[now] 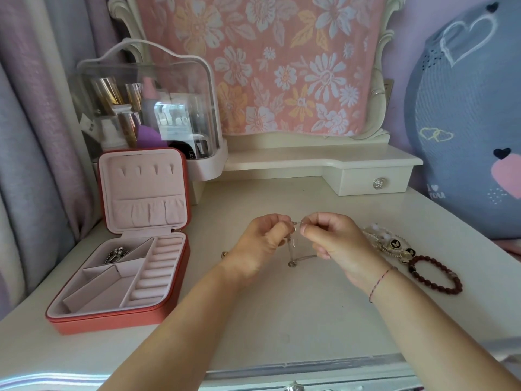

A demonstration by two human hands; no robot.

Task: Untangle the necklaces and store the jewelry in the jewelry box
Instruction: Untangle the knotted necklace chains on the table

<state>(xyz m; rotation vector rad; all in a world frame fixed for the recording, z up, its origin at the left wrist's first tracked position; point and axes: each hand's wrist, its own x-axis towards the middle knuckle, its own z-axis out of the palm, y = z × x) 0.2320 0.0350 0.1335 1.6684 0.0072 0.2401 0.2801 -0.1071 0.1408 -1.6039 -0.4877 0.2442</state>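
Centre of frame: left hand [263, 238] and right hand [329, 238] are raised just above the dressing table [310, 314], fingers of both curled, each pinching one end of a thin silver necklace [293, 249]. The chain hangs between the hands in a loop; its lower end with a small ring sits at or just over the tabletop, contact cannot be told. Left of frame: jewelry box [118, 277], coral outside and pink inside, lies open with its lid upright. A silver chain piece [115, 255] lies in its upper-left compartment. Right of centre, beside the right wrist: a pile of pearl and gold jewelry [389, 244], and just beyond it a dark red bead bracelet [435, 275], both on the table. Upper left: clear cosmetics case [146, 108] behind the box.
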